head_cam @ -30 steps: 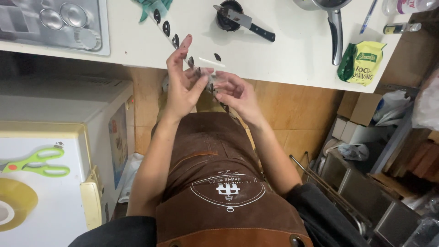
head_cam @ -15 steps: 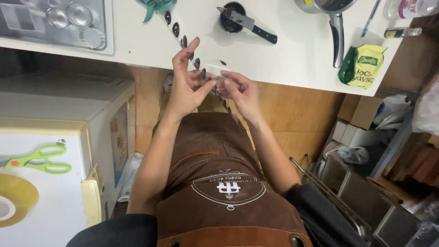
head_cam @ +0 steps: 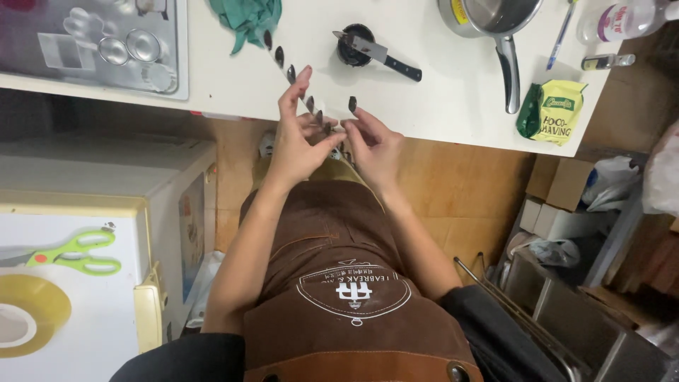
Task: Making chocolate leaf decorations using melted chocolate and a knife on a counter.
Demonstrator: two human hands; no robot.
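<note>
Where the fingertips of both hands meet at the white counter's (head_cam: 453, 106) near edge, they pinch the end of a thin pale strip (head_cam: 300, 88) studded with small dark oval pieces. The left hand (head_cam: 300, 145) clamps it between thumb and bent fingers, forefinger raised straight toward 12 o'clock; the right hand (head_cam: 371, 145) nips it from 3 o'clock, fingers curled close. The strip runs away toward 11 o'clock, ending at a crumpled green cloth (head_cam: 247, 18). At 1 o'clock a black-handled knife (head_cam: 378, 55) lies across a round black lid (head_cam: 353, 44); farther on, a shiny steel pan (head_cam: 495, 21) and a glossy green-and-yellow packet (head_cam: 552, 110). Both forearms are bare, elbows bent above a brown apron (head_cam: 339, 283). At 8 o'clock, green scissors (head_cam: 71, 253).
</note>
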